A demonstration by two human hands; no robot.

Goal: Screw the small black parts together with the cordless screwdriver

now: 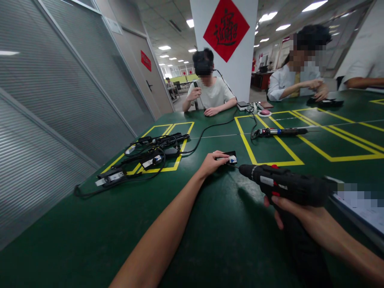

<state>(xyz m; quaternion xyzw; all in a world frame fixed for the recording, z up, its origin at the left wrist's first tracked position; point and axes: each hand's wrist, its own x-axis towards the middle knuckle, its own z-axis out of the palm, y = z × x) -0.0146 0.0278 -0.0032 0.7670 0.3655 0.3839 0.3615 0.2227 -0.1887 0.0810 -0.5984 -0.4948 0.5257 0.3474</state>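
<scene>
My right hand (295,212) is wrapped round the grip of a black cordless drill (288,184) with red parts, index finger near the trigger. The drill points left, and its thin bit ends just beside a small black part with a white and blue piece on it (232,159). My left hand (213,164) pinches that part from the left and presses it on the green table (186,224). Whether the bit touches the part, I cannot tell. The part's left end is hidden under my fingers.
Black cabled devices with white labels (153,154) lie in a heap at left. A pen-like tool with a cord (282,131) and a roll of tape (264,113) lie beyond the drill. A flat tray-like object (360,208) is at right. Co-workers sit across the table.
</scene>
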